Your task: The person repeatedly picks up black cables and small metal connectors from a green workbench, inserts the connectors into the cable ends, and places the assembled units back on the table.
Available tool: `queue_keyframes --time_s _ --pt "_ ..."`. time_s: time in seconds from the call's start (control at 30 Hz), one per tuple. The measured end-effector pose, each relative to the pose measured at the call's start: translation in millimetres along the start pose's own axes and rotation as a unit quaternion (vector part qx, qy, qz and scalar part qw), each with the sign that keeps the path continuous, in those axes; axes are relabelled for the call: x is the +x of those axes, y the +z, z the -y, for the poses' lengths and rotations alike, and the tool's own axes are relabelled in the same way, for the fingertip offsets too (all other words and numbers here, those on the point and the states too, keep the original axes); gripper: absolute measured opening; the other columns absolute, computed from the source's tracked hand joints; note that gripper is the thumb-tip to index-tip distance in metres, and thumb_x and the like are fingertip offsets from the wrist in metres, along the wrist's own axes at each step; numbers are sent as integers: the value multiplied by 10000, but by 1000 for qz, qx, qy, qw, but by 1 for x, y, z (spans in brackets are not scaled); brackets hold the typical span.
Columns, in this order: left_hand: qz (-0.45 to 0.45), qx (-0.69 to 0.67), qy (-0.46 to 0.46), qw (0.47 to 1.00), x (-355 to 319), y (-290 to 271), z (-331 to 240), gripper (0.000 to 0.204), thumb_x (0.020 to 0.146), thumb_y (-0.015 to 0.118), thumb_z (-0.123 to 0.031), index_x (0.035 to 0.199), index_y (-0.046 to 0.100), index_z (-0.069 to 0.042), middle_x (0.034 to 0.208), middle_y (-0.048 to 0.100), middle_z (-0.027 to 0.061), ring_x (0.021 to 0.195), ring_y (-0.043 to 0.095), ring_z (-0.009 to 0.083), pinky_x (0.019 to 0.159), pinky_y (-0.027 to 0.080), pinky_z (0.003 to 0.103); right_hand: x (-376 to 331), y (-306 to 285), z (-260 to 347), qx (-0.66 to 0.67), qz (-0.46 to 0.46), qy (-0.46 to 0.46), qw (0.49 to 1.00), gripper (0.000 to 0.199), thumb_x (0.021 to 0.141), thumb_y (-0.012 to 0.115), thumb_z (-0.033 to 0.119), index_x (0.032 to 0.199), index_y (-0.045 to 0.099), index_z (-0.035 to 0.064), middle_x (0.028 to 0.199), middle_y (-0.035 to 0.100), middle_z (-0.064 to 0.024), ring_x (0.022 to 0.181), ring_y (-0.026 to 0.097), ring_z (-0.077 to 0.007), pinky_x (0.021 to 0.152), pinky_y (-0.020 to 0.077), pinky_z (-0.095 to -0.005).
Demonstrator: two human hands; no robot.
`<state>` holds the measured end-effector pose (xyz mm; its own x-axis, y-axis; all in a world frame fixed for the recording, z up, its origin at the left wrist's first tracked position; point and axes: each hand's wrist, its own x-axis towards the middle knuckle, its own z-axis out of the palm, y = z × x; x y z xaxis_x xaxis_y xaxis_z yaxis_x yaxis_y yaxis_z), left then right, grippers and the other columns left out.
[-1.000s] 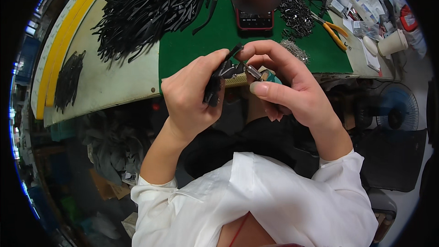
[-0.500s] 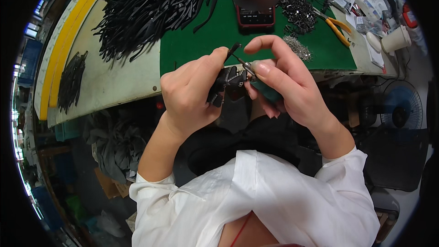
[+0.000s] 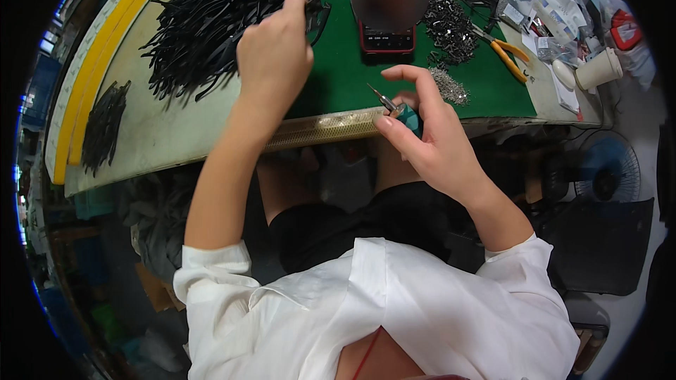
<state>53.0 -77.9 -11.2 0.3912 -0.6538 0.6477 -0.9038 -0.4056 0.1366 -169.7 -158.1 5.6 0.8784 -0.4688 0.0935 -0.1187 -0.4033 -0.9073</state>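
My left hand (image 3: 274,56) reaches over the right side of a large heap of black eyeglass temples (image 3: 204,21). Its fingers are curled and mostly turned away; dark pieces show by the fingertips, but what it grips is hidden. A screwdriver (image 3: 387,103) with a thin metal shaft and teal handle rests in my right hand (image 3: 436,130), just above the table's near edge. The thumb and curled fingers close round it, the forefinger lifted off. Its bare tip points up and to the left.
A green mat (image 3: 338,77) covers part of the table. On it lie a red-cased phone (image 3: 387,41), a heap of small dark metal parts (image 3: 451,28), tiny silvery screws (image 3: 448,86) and orange-handled pliers (image 3: 508,56). A smaller temple bundle (image 3: 105,127) lies at left; a white cup (image 3: 598,67) stands right.
My left hand has moved up and away from the screwdriver to the heap, and the black temples it held are no longer plainly seen. My right hand keeps the screwdriver near the same place.
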Motion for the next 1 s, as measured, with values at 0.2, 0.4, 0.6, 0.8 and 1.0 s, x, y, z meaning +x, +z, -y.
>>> queue_keyframes --time_s 0.2,0.4,0.6,0.8,1.0 --pt "263 53 -103 958 54 60 18 211 802 674 -159 952 725 -20 945 720 203 892 703 376 773 570 462 -7 -28 -17 -2 -22 10 1000 426 886 661 141 1262 482 52 800 623 -76 668 602 -148 632 468 -286" --pt "224 -11 -106 969 45 43 24 369 766 781 -377 1006 751 -97 959 734 140 945 700 333 820 551 437 -11 -80 -43 -155 -26 12 988 388 851 642 124 1214 514 71 907 620 -116 783 618 -237 733 491 -337" --pt "185 -230 -103 950 20 -25 11 198 875 727 -143 1003 661 -8 698 636 35 639 584 103 609 445 269 -5 -93 -50 -338 86 -57 935 260 846 629 125 1102 592 98 1011 617 -134 924 639 -349 802 511 -428" --pt "187 -292 -37 937 -24 -59 -12 189 881 716 -57 1033 628 12 716 582 25 639 548 86 599 432 252 2 -87 -49 -354 112 -64 926 253 848 619 121 1097 590 88 1021 627 -151 925 643 -354 806 509 -440" --pt "244 -387 -71 887 -51 -70 -19 227 849 594 38 1072 634 49 694 625 34 645 603 64 620 467 221 8 -82 -52 -363 102 -68 924 265 848 610 118 1107 585 65 1015 641 -164 928 639 -368 819 509 -450"
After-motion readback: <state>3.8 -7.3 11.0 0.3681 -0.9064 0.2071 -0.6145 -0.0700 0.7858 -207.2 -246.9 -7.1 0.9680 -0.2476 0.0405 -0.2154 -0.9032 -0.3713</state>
